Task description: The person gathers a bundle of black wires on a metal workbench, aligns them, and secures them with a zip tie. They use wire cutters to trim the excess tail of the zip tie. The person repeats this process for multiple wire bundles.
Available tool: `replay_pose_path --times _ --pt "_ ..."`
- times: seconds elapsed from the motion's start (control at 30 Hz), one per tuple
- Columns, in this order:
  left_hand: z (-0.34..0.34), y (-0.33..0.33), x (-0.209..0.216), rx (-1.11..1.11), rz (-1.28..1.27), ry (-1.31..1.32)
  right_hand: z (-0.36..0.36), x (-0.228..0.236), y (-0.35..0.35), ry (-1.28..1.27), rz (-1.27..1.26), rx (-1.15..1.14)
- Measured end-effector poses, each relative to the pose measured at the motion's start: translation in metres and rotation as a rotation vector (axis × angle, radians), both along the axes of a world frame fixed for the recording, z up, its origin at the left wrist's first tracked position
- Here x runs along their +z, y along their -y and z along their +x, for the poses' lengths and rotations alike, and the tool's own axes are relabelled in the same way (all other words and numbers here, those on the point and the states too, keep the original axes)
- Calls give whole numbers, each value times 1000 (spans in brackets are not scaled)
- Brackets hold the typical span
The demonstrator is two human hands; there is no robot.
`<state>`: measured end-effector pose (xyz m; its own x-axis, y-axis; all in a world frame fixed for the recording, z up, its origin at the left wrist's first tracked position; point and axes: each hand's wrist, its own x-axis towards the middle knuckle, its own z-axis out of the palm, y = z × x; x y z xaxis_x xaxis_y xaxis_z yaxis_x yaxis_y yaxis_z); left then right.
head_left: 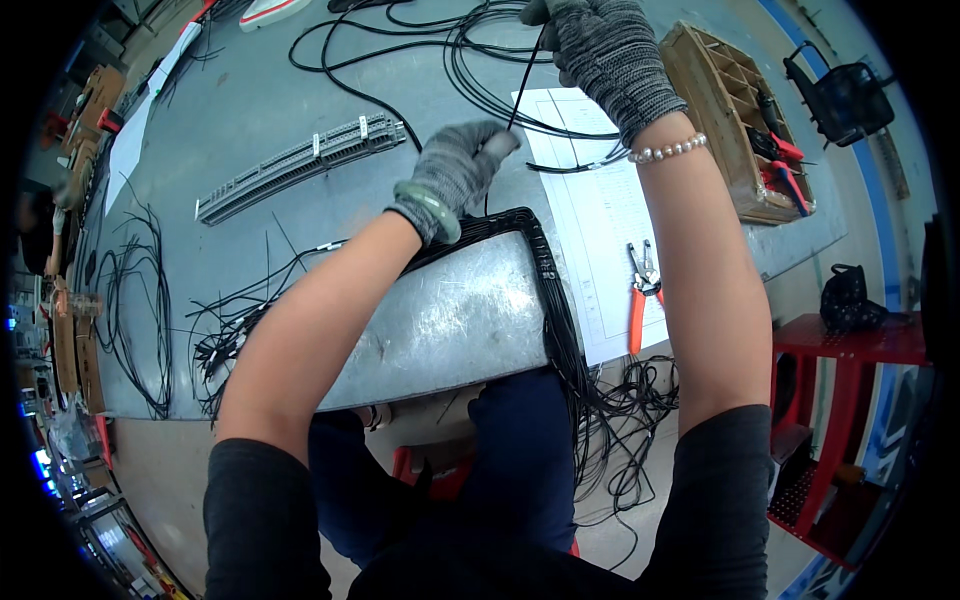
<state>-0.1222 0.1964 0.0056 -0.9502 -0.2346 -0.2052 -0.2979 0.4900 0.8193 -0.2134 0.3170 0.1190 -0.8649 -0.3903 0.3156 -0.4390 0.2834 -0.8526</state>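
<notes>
Grey knit gloves cover both my hands. My left hand (462, 170), a pale green bangle at its wrist, is closed on a thin black wire (524, 88), its fingers slightly blurred. That wire runs taut up and to the right into my right hand (600, 55), which grips it near the far edge of the view; the fingertips there are partly hidden. Below my left hand a thick black wire bundle (546, 268) bends in a right angle and drops over the table's near edge. Left of that hand lies a long grey terminal block strip (290, 168).
Wire strippers with orange handles (637, 318) lie on a printed sheet (588, 255). A divided wooden box (745, 190) holds tools at right. Coiled black cables (465, 75) spread at the back, with loose wires (150, 300) at left. A red cart (840, 345) stands right of the table.
</notes>
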Motion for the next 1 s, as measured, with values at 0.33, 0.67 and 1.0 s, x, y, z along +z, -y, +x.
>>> replay_pose_path --times 0.33,0.67,1.0 --pt "8 17 -56 118 312 273 41 -123 -25 -10 563 119" --pt "-4 29 -59 44 380 338 88 -190 -40 -195 593 230" --pt "44 125 -13 -263 -433 253 94 -192 -40 -283 484 194"
